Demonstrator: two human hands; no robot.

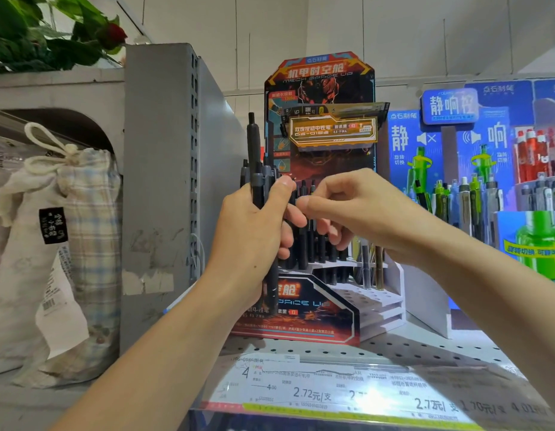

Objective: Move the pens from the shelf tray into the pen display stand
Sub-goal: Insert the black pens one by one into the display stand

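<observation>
My left hand (254,234) grips a bundle of dark grey pens (257,169) upright in front of the pen display stand (319,309), a red and orange printed card stand with white stepped rows of holes. One pen sticks up well above the others. My right hand (347,209) is just to the right, thumb and fingers pinched on a dark pen at the bundle's edge, over the stand's back rows. Several dark pens (313,247) stand in those back rows; the front rows of holes are bare. No shelf tray shows.
A grey metal shelf upright (164,181) stands close on the left, with cloth drawstring bags (58,244) beyond it. A blue display (475,169) with green and grey pens is at the right. The perforated shelf (425,349) has price labels (332,390) along its front edge.
</observation>
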